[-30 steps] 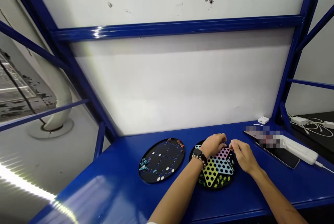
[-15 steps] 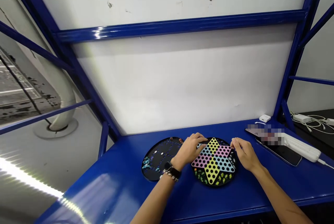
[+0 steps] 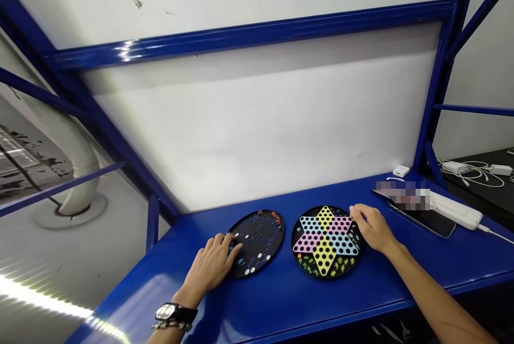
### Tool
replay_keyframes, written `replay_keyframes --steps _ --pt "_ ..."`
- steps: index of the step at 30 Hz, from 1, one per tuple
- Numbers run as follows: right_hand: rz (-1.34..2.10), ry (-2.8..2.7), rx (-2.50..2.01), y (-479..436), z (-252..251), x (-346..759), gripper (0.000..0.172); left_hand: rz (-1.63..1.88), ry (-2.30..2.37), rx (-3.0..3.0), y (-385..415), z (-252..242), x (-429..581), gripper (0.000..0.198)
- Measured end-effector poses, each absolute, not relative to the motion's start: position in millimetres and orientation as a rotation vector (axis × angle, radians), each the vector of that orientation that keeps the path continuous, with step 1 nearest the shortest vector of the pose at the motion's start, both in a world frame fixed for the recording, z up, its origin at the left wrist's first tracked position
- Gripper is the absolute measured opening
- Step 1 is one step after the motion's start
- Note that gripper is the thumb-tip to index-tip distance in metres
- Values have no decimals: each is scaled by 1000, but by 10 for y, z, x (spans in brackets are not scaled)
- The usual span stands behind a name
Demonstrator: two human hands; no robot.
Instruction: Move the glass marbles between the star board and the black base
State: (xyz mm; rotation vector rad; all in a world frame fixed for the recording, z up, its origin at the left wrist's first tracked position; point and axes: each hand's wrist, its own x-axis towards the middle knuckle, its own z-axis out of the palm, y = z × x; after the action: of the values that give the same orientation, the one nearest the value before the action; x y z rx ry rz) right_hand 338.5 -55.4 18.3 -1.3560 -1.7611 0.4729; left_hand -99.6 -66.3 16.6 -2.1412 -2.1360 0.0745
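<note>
Two round black game boards lie on the blue table [image 3: 281, 301]. The right board [image 3: 326, 241] shows a coloured star of pink, yellow and light blue points with marbles along its near rim. The left board [image 3: 255, 242] is black with holes and a few marbles. My left hand [image 3: 212, 264] rests with fingers spread on the left board's near-left edge, a watch and bracelet on its wrist. My right hand [image 3: 371, 226] has its fingers curled at the right board's far-right rim; what they pinch is hidden.
A phone [image 3: 421, 213] and a white power strip [image 3: 455, 213] lie at the right of the table, a small white case [image 3: 400, 170] behind them. White cables and chargers [image 3: 474, 168] lie on a dark surface beyond the blue frame post [image 3: 436, 98].
My left hand left the star board and moved left and nearer, onto the left board's edge. My right hand stayed at the star board's right rim. The view shifted slightly.
</note>
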Motion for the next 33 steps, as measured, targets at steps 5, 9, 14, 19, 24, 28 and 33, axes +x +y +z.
replay_keyframes --steps 5,9,14,19,24,28,33 --pt "453 -1767 -1351 -548 185 3384 49 -23 -2145 -2146 -663 215 -1035 48" --pt "452 -1765 -1342 -555 193 3379 48 0 -2216 -2169 -649 251 -1075 44" --pt "469 -1767 -1351 -560 194 3384 49 130 -2203 -2127 -626 290 -1015 38" --pt "465 -1762 -1342 -541 160 3392 48 336 -2141 -2075 -674 259 -859 37" --pt "455 -1767 -1333 -544 162 3392 48 463 -2130 -2047 -683 227 -757 39" --pt "452 -1763 -1337 -550 169 3389 48 401 -2095 -2200 -641 199 -848 39" --pt "435 -1765 -1345 -557 195 3363 49 12 -2079 -2385 -555 284 -933 38"
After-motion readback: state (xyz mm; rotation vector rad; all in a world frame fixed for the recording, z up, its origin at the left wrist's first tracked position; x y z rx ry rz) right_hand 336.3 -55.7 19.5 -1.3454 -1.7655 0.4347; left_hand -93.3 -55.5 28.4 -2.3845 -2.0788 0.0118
